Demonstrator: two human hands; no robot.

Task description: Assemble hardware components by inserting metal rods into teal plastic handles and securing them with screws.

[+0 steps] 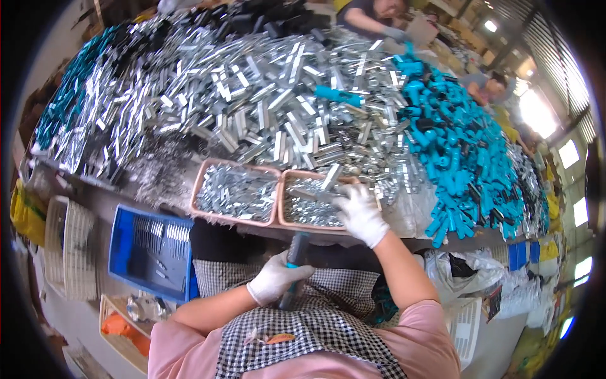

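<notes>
My left hand (278, 278), in a white glove, is closed around a dark grey handle-like piece (299, 247) with a teal band, held upright in front of my apron. My gloved right hand (361, 213) reaches over the right pink tray (281, 222), fingers curled down among small shiny metal parts (309, 208). A silvery bar-shaped piece (330, 177) stands up just beside its fingertips; I cannot tell whether it is gripped. Next to it, the left pink tray (197, 213) is filled with similar small metal parts.
Long metal pieces (252, 95) are heaped across the table, with teal handle parts (461, 151) at right and black parts (246, 22) behind. A blue bin (120, 252) with thin metal pieces sits at lower left. Co-workers (372, 19) work at the far side.
</notes>
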